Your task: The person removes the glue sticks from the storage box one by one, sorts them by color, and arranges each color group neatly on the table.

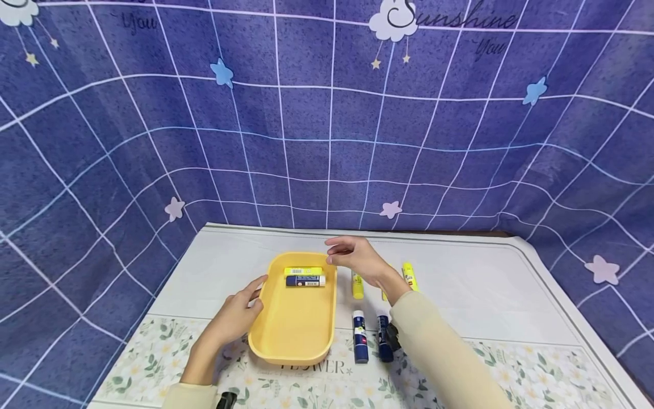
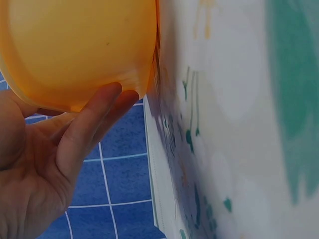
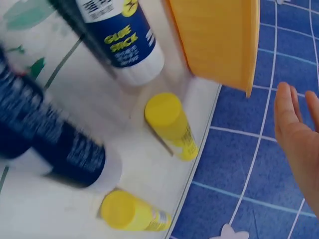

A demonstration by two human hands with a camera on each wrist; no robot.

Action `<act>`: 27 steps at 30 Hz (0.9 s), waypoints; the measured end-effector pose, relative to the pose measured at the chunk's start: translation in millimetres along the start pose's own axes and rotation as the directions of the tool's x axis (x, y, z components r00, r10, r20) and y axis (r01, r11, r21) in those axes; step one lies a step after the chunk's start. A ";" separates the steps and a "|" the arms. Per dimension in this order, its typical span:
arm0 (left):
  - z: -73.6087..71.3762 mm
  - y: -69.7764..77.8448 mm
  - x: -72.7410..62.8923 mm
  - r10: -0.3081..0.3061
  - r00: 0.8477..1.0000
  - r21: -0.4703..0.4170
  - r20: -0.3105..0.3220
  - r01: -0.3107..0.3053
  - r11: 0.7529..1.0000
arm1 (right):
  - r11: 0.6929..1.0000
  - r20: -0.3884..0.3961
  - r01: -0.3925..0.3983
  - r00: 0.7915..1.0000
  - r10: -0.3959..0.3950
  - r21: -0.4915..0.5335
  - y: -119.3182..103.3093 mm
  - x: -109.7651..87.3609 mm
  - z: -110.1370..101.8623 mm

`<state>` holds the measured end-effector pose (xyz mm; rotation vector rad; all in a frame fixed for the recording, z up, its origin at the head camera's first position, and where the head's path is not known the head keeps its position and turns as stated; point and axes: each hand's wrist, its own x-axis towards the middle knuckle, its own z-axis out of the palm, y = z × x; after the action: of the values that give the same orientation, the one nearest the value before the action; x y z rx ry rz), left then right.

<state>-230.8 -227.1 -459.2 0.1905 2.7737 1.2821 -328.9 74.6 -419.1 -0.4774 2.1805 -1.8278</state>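
My left hand (image 1: pixel 234 318) holds the left wall of a yellow tray (image 1: pixel 293 324), thumb and forefinger at the rim, other fingers (image 2: pixel 94 112) against the outside. Inside the tray, near its far end, a yellow glue stick (image 1: pixel 304 271) lies beside a navy glue stick (image 1: pixel 296 281). Above the tray's far right corner is my right hand (image 1: pixel 357 257), its fingers loosely bent and nothing between them. On the table to the right stand or lie, posture unclear, two navy glue sticks (image 1: pixel 360 341) and several yellow ones (image 1: pixel 357 287), one mostly behind the right wrist.
A white table (image 1: pixel 245 244) with a flower-printed cover (image 1: pixel 153 358) bears everything. Behind it hangs a blue checked curtain (image 1: pixel 306 159). Another yellow glue stick (image 1: pixel 410 276) is farther right, beyond the right forearm.
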 end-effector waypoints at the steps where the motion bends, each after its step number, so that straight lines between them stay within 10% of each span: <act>1: 0.3 -0.2 0.3 0.002 1.000 0.004 -0.001 -0.002 1.000 | 1.000 0.017 -0.003 1.000 0.003 -0.001 0.0 2.1 2.4; 27: -1.2 0.8 2.9 -0.015 1.000 -0.004 0.013 0.015 1.000 | 0.935 0.161 -0.014 0.984 0.076 -0.354 7.2 37.4 53.2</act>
<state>-233.7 -227.0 -457.9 0.1768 2.7557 1.2789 -342.5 12.6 -435.2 -0.6259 2.3783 -1.3163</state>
